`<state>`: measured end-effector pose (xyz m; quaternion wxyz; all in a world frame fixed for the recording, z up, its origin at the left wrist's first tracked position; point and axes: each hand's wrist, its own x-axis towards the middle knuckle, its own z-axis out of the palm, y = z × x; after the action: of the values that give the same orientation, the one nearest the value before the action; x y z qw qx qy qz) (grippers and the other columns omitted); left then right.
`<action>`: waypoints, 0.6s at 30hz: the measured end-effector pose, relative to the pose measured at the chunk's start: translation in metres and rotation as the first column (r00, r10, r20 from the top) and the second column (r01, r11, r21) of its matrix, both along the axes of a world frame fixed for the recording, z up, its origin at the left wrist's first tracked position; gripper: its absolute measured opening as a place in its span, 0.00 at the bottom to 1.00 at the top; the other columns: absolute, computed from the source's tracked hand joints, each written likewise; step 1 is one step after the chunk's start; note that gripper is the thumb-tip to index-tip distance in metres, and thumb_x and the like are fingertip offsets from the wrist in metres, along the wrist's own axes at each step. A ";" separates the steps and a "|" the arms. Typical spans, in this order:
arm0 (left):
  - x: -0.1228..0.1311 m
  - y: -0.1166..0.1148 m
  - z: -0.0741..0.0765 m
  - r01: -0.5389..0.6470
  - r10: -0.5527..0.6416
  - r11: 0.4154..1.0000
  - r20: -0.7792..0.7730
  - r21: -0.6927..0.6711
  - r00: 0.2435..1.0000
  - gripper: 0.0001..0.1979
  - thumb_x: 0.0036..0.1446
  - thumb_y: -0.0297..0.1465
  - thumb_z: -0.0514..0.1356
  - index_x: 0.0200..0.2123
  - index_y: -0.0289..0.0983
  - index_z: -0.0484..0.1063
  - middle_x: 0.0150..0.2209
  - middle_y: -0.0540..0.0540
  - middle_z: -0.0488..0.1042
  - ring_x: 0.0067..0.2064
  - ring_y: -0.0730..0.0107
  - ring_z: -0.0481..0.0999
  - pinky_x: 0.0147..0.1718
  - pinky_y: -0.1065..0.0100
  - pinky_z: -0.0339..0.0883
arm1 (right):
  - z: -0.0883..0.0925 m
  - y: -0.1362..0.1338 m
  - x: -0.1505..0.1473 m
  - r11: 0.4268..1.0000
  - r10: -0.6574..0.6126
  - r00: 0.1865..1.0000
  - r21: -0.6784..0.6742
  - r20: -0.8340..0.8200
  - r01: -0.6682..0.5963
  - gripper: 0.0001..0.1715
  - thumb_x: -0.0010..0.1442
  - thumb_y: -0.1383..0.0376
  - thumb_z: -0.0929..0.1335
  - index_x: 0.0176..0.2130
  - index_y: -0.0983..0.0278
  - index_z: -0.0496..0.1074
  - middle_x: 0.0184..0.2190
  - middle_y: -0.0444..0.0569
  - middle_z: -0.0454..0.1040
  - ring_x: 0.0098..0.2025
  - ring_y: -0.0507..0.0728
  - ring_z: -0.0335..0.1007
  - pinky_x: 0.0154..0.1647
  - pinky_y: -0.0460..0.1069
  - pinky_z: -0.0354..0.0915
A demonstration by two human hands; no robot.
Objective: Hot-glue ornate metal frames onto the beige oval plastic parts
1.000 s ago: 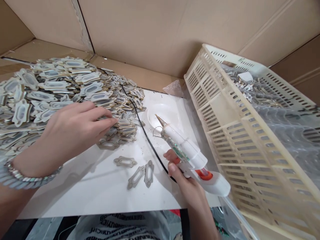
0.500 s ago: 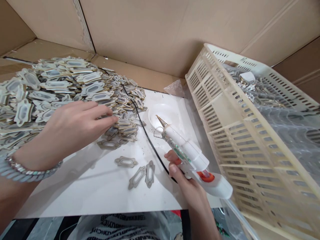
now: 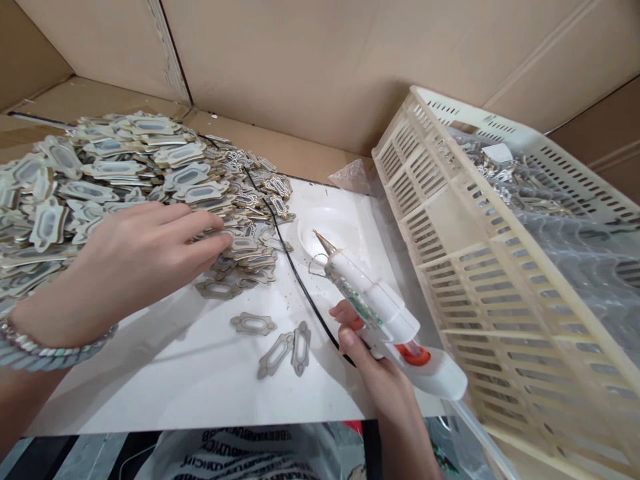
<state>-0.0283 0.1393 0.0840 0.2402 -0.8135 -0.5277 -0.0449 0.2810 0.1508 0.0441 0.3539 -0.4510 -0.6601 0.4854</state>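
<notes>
My right hand [image 3: 373,363] is wrapped round the handle of a white hot glue gun [image 3: 373,293]. Its brass-coloured nozzle [image 3: 325,243] points up and to the left, above the white tabletop. My left hand [image 3: 150,250], with a beaded bracelet at the wrist, reaches over the near side of a big heap of metal label frames [image 3: 100,167]. The fingers are loosely bent and somewhat apart, the tips at the heap's edge; the thumb is hidden, and I see nothing held. Several loose frames, among them a single flat one [image 3: 253,324], lie on the tabletop between my hands.
A cream slatted plastic crate [image 3: 450,233] on the right holds clear plastic trays and small metal parts. A black cord [image 3: 305,293] runs from the heap toward the glue gun. A round white dish [image 3: 350,230] lies behind the nozzle. Cardboard walls [image 3: 300,73] close off the back.
My left hand has shifted slightly left. The glue gun, my right hand and the loose frames stay almost the same.
</notes>
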 end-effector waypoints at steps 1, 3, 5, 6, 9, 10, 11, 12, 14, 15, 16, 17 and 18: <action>0.000 0.000 0.000 -0.021 0.021 1.000 0.006 -0.021 1.000 0.24 0.71 0.33 0.43 0.37 0.42 0.80 0.41 0.46 0.81 0.39 0.60 0.74 0.34 0.61 0.61 | 0.001 -0.001 -0.001 1.000 -0.012 1.000 -0.006 -0.002 0.012 0.19 0.61 0.55 0.71 0.22 0.57 0.70 0.35 0.46 0.82 0.40 0.62 0.81 0.44 0.55 0.74; -0.001 0.001 0.000 -0.066 0.068 0.995 0.028 -0.078 0.997 0.25 0.71 0.35 0.42 0.38 0.43 0.80 0.43 0.46 0.81 0.40 0.59 0.75 0.34 0.60 0.62 | 0.002 -0.002 -0.003 0.998 -0.053 0.999 -0.017 -0.006 0.052 0.18 0.60 0.55 0.72 0.22 0.57 0.70 0.35 0.46 0.82 0.39 0.62 0.81 0.44 0.56 0.74; -0.002 0.003 -0.001 -0.097 0.108 0.983 0.061 -0.155 0.992 0.24 0.70 0.37 0.43 0.42 0.45 0.81 0.44 0.46 0.80 0.41 0.58 0.75 0.34 0.59 0.63 | 0.003 -0.002 -0.004 0.997 -0.072 0.997 -0.022 -0.018 0.071 0.17 0.59 0.56 0.72 0.22 0.57 0.71 0.34 0.47 0.82 0.38 0.62 0.80 0.43 0.56 0.74; -0.004 0.005 -0.001 -0.101 0.118 0.975 0.078 -0.198 0.990 0.24 0.69 0.38 0.43 0.45 0.46 0.80 0.45 0.46 0.80 0.42 0.58 0.75 0.34 0.59 0.64 | 0.003 -0.002 -0.004 0.997 -0.073 0.997 -0.022 -0.027 0.073 0.17 0.59 0.56 0.72 0.22 0.57 0.71 0.34 0.47 0.82 0.38 0.62 0.80 0.42 0.55 0.74; -0.008 0.010 -0.001 -0.074 0.109 0.958 0.112 -0.278 0.988 0.23 0.68 0.40 0.45 0.48 0.46 0.79 0.46 0.45 0.77 0.44 0.59 0.74 0.35 0.61 0.65 | 0.002 -0.001 -0.003 1.000 -0.023 0.999 -0.008 -0.038 0.023 0.17 0.59 0.58 0.72 0.22 0.58 0.70 0.33 0.47 0.81 0.36 0.61 0.79 0.39 0.54 0.74; -0.009 0.012 0.000 -0.077 0.114 0.951 0.108 -0.298 0.988 0.22 0.67 0.40 0.45 0.48 0.46 0.79 0.46 0.45 0.76 0.44 0.60 0.74 0.35 0.63 0.65 | 0.001 -0.001 -0.003 1.000 -0.006 0.999 -0.005 -0.035 0.006 0.17 0.59 0.58 0.72 0.22 0.58 0.70 0.33 0.46 0.80 0.36 0.60 0.79 0.39 0.53 0.74; -0.009 0.014 0.002 -0.090 0.126 0.945 0.096 -0.315 0.987 0.21 0.66 0.40 0.46 0.48 0.47 0.79 0.45 0.45 0.75 0.42 0.62 0.73 0.33 0.65 0.64 | 0.001 -0.001 -0.002 1.000 0.001 0.999 -0.007 -0.033 -0.002 0.18 0.60 0.58 0.72 0.22 0.58 0.69 0.34 0.46 0.80 0.36 0.60 0.79 0.39 0.53 0.74; -0.009 0.016 0.003 -0.114 0.146 0.935 0.073 -0.337 0.987 0.20 0.66 0.39 0.47 0.47 0.47 0.79 0.44 0.46 0.74 0.41 0.63 0.73 0.31 0.67 0.62 | 0.001 -0.001 -0.002 1.000 -0.001 1.000 -0.012 -0.031 0.001 0.18 0.60 0.58 0.72 0.22 0.59 0.68 0.34 0.46 0.80 0.37 0.60 0.79 0.39 0.52 0.74; -0.008 0.020 0.006 -0.158 0.179 0.911 0.020 -0.382 0.984 0.18 0.66 0.36 0.49 0.46 0.47 0.79 0.44 0.47 0.73 0.37 0.67 0.71 0.27 0.69 0.57 | 0.000 -0.001 -0.001 1.000 -0.020 0.999 -0.022 -0.031 0.020 0.18 0.61 0.58 0.70 0.23 0.59 0.67 0.35 0.47 0.80 0.38 0.60 0.79 0.41 0.52 0.73; -0.007 0.023 0.007 -0.166 0.182 0.902 0.003 -0.398 0.983 0.17 0.66 0.35 0.49 0.45 0.46 0.79 0.44 0.48 0.72 0.35 0.69 0.70 0.26 0.70 0.55 | 0.000 -0.001 0.000 1.000 -0.016 1.000 -0.020 -0.027 0.016 0.18 0.62 0.57 0.70 0.23 0.59 0.67 0.36 0.47 0.80 0.39 0.60 0.79 0.42 0.52 0.73; -0.007 0.025 0.007 -0.166 0.180 0.898 -0.003 -0.407 0.984 0.17 0.66 0.34 0.50 0.44 0.46 0.79 0.44 0.49 0.72 0.34 0.70 0.68 0.26 0.70 0.53 | 0.000 -0.001 0.000 1.000 0.010 1.000 -0.009 -0.021 -0.010 0.18 0.62 0.57 0.70 0.24 0.59 0.67 0.36 0.47 0.80 0.39 0.60 0.79 0.42 0.52 0.73; -0.006 0.026 0.007 -0.160 0.175 0.897 0.000 -0.412 0.985 0.16 0.66 0.34 0.50 0.43 0.46 0.79 0.45 0.50 0.72 0.33 0.70 0.68 0.26 0.69 0.52 | 0.001 -0.001 0.000 0.999 0.041 0.999 0.006 -0.011 -0.041 0.17 0.63 0.57 0.69 0.24 0.59 0.67 0.36 0.47 0.80 0.39 0.60 0.80 0.42 0.52 0.73; -0.006 0.028 0.007 -0.153 0.172 0.897 0.007 -0.415 0.985 0.15 0.66 0.34 0.51 0.42 0.46 0.78 0.45 0.51 0.72 0.32 0.70 0.67 0.25 0.68 0.51 | 0.001 0.000 0.000 0.998 0.061 0.998 0.019 0.001 -0.061 0.17 0.63 0.57 0.69 0.24 0.59 0.67 0.36 0.47 0.81 0.39 0.61 0.80 0.42 0.52 0.74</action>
<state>-0.0341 0.1671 0.0908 0.0544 -0.7977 -0.5965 0.0699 0.2810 0.1504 0.0453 0.3432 -0.4273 -0.6783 0.4895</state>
